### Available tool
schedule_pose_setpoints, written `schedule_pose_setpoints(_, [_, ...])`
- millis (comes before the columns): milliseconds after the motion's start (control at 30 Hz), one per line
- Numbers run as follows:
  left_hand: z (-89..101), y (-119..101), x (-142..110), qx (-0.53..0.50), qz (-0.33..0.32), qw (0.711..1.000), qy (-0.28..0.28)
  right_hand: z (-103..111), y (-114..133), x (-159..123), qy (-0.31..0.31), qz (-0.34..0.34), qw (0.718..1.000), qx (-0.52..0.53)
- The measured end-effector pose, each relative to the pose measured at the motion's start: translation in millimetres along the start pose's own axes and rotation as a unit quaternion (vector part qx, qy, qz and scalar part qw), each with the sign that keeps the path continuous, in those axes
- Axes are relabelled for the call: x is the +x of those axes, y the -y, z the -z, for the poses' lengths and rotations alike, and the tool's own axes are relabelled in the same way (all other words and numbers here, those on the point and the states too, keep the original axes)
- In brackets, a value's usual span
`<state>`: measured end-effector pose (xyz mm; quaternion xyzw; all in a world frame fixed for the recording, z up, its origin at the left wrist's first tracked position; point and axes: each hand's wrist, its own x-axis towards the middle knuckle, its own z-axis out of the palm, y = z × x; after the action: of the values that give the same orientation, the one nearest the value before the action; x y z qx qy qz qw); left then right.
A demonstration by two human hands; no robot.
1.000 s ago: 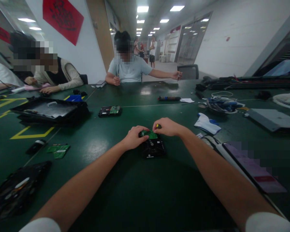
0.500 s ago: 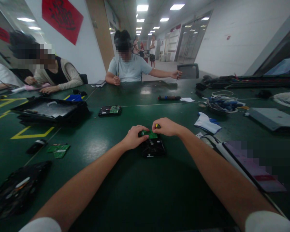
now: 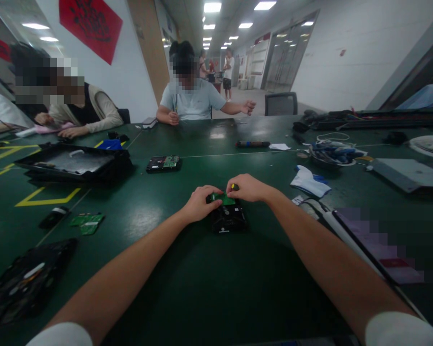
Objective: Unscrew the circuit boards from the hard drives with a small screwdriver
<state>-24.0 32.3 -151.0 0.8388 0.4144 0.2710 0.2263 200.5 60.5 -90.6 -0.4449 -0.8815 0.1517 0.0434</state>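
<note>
A black hard drive point(image 3: 229, 222) lies on the green table in front of me, with a green circuit board point(image 3: 227, 201) on its far half. My left hand point(image 3: 199, 203) grips the drive's left side, its thumb resting over the board. Above the board's right part, my right hand point(image 3: 250, 188) is closed around a small screwdriver point(image 3: 234, 187); only its yellow and black handle end shows. The screwdriver's tip is hidden by my fingers.
Another hard drive point(image 3: 163, 164) lies further back. To the left are a black tray point(image 3: 75, 163), loose green boards point(image 3: 88, 223) and a black part point(image 3: 25, 283). White-and-blue gloves point(image 3: 310, 181), a grey box point(image 3: 411, 175) and a tablet point(image 3: 378, 250) lie right. A person point(image 3: 191, 98) sits opposite.
My hands, the hard drive and the screwdriver stay almost in place. Across the table, the seated person's outstretched hand has moved inward, to the left in view.
</note>
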Motion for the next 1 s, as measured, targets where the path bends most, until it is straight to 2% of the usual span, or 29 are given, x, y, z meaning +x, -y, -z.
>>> schedule_pose_setpoints(133, [0.0,-1.4,0.3,0.0,0.003,1.0,-0.005,6.4,-3.2,-2.6,-0.02,-0.021,1.0,-0.013])
schedule_pose_setpoints(200, [0.3,-2.6,1.0,0.0,-0.001,1.0,-0.009,13.2,-1.9,-6.7,-0.01,-0.027,0.999,-0.027])
schedule_pose_setpoints(267, [0.6,-3.2,1.9,-0.003,-0.005,1.0,-0.009,21.2,5.4,-12.7,0.034,-0.018,0.998,-0.041])
schedule_pose_setpoints(367, [0.8,-1.7,3.1,-0.006,0.003,1.0,-0.007,30.4,29.8,-23.1,0.136,0.028,0.988,-0.063])
schedule_pose_setpoints(533, [0.0,3.9,5.2,-0.023,0.003,1.0,-0.012,26.6,75.2,-32.1,0.237,0.048,0.962,-0.131])
schedule_pose_setpoints(633, [-0.1,5.0,6.7,-0.028,-0.002,1.0,-0.012,20.5,84.3,-31.7,0.216,0.021,0.962,-0.166])
schedule_pose_setpoints(800, [1.1,3.9,8.6,-0.035,0.008,0.999,-0.002,17.9,82.3,-31.3,0.213,0.008,0.962,-0.169])
schedule_pose_setpoints(1000, [2.2,2.1,9.9,-0.03,0.011,0.999,0.007,18.3,78.4,-30.1,0.208,0.031,0.963,-0.172])
